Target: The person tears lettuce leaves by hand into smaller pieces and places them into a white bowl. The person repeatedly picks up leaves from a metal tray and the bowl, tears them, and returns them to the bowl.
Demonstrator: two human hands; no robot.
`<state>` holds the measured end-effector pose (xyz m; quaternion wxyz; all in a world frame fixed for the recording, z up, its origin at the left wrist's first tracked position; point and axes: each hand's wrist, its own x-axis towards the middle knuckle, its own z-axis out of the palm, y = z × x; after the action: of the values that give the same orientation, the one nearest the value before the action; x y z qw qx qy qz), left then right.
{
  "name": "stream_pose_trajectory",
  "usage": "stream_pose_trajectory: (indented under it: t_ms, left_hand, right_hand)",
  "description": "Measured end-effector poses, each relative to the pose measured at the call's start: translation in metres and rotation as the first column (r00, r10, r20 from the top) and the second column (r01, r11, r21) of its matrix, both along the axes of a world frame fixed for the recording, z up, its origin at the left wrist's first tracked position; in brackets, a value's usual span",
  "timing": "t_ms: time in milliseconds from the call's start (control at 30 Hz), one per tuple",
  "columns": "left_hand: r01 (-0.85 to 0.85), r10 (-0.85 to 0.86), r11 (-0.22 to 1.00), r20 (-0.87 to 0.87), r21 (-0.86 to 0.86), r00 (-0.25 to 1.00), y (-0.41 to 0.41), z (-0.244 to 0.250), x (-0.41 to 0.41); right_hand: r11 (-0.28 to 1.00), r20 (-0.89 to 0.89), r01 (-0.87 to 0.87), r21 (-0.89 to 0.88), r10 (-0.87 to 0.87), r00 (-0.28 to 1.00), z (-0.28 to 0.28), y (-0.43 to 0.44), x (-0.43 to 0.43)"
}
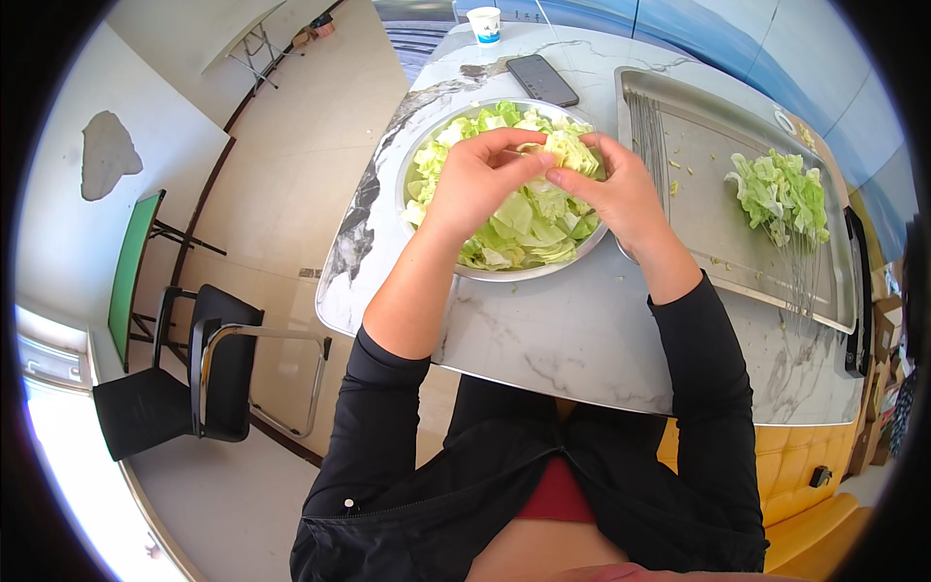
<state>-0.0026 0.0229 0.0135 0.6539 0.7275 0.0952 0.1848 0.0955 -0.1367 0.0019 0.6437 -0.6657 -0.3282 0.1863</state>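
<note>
Both of my hands hold one bunch of pale green lettuce leaves (572, 151) over a round metal bowl (502, 276). My left hand (489, 169) grips the bunch from the left, thumb and fingers pinching its edge. From the other side my right hand (617, 190) holds it between thumb and fingers. Torn lettuce pieces (525, 227) fill the bowl below. On the metal tray (705, 211) to the right lie another clump of lettuce (782, 193) and thin metal skewers (647, 138); more skewers stick out from under that clump.
A smartphone (542, 80) lies on the marble-patterned table (553, 335) behind the bowl, and a paper cup (485, 26) stands at the far edge. Small lettuce scraps dot the tray. A black chair (225, 364) stands on the floor at left, a yellow padded seat (800, 465) at lower right.
</note>
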Motion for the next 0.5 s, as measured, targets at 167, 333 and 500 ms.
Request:
stream_pose_trajectory:
  t_ms: [167, 333, 500]
  left_hand:
    - [-0.016, -0.006, 0.988, 0.139, 0.155, 0.990, 0.000, -0.008, 0.002]
    - [-0.147, 0.076, 0.930, 0.214, 0.338, 0.974, -0.008, -0.007, 0.001]
    - [-0.016, 0.008, 0.998, 0.129, 0.060, 0.992, -0.003, -0.009, 0.002]
  right_hand:
    - [0.997, 0.168, 0.065, -0.043, -0.057, 0.984, -0.009, 0.001, 0.003]
    - [0.997, 0.061, 0.073, -0.037, -0.071, 0.996, -0.008, 0.003, 0.004]
    - [0.999, 0.061, -0.041, 0.035, 0.038, 0.997, -0.001, 0.001, -0.001]
